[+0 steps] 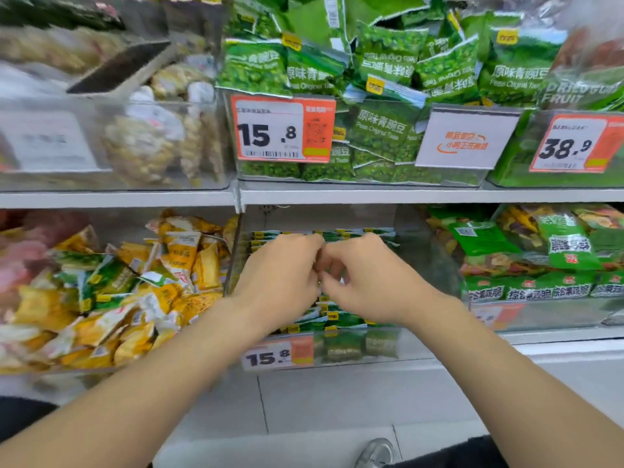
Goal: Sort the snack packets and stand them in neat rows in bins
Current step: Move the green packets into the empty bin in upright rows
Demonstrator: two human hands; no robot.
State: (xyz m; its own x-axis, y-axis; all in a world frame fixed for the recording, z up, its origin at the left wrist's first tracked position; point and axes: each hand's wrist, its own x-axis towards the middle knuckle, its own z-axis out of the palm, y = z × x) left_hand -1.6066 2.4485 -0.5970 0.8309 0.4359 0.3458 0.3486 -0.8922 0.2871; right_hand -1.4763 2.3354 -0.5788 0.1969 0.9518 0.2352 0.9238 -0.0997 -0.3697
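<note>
Down on the lower shelf (557, 337), green pea packets (341, 320) stand upright in a clear bin (417, 265), faces forward, top edges running left to right in rows. Left hand (280, 275) and right hand (368, 278) meet over the middle rows, fingers curled; whether they grip anything is hidden. Loose yellow packets (135, 298) heap to the left, fruit crisp bags (540, 261) sit to the right, and a price tag (270, 358) hangs on the bin's front

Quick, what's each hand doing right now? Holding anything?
Left hand: fingers curled above the green packets; cannot tell whether it holds one.
Right hand: fingers curled too; whatever it may hold is hidden.
</note>
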